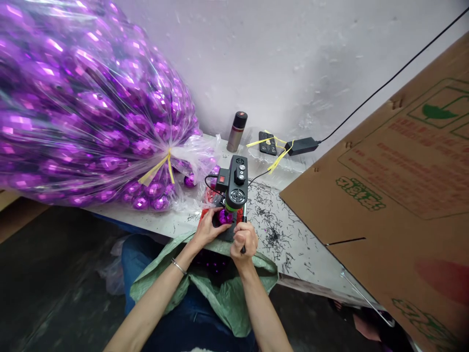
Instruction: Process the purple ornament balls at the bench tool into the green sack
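A small black press machine (238,183) with a red switch stands at the table's front edge. Under its head sits a shiny purple ball (224,216), which my left hand (208,228) grips from the left between thumb and fingers. My right hand (244,240) is wrapped round the machine's black lever handle (244,249), just right of the ball. A green woven sack (229,298) lies open across the lap below both hands, with purple balls dimly visible inside.
A huge clear bag of purple balls (91,112) fills the left. Behind the machine are a spray can (237,132), a black keypad-like object (267,143) and a power adapter (302,146). Black scraps (273,234) litter the right tabletop beside a large cardboard box (395,195).
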### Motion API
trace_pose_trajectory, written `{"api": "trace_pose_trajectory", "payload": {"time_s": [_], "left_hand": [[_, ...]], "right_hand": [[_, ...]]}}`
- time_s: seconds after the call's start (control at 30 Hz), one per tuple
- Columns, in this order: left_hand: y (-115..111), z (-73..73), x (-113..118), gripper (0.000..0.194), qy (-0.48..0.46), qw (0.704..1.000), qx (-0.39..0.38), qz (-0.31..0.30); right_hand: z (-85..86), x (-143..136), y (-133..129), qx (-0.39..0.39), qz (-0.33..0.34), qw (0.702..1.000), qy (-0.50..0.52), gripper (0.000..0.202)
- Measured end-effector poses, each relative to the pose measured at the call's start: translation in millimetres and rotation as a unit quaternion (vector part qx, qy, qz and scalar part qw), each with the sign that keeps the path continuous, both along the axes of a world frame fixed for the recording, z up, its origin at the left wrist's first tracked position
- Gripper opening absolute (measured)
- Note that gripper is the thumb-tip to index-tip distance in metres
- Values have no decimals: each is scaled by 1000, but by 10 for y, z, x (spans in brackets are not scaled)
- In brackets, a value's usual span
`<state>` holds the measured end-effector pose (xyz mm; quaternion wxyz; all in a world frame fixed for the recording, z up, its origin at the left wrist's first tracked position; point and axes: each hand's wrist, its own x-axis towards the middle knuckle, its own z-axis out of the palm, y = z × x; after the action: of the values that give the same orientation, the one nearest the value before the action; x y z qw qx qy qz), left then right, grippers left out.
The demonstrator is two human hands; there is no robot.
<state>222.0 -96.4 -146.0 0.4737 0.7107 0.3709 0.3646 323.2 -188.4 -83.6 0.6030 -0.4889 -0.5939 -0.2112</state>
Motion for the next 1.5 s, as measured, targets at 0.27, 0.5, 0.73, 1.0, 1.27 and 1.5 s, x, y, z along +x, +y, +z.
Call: {"api": "trace_pose_trajectory", "payload": {"time_s": [0.27, 0.5, 0.73, 1.0, 1.27, 1.5], "left_hand": [[13, -24, 9, 55, -16, 1000, 0, 2], [1, -26, 28, 57, -6, 1000, 18, 20], [-414, -122, -330, 58, -14, 990, 135, 45], [-1068, -397, -746, 50, 44, 970, 233, -50], [-1065, -673, -814, 66, 237, 955, 92, -155], [-503, 214, -886, 34, 164, 957, 19, -240]], "right_hand": [[94, -35, -12, 1, -4, 1000, 0, 25], [776, -38, -42, -102, -13, 990, 94, 32], [731, -22, -49, -75, -8, 996, 56, 28], [597, -23, -65, -73, -14, 996, 38, 27], [595, -19, -91, -79, -12, 997, 22, 27], [582, -32, -107, -85, -9, 996, 30, 28]]}}
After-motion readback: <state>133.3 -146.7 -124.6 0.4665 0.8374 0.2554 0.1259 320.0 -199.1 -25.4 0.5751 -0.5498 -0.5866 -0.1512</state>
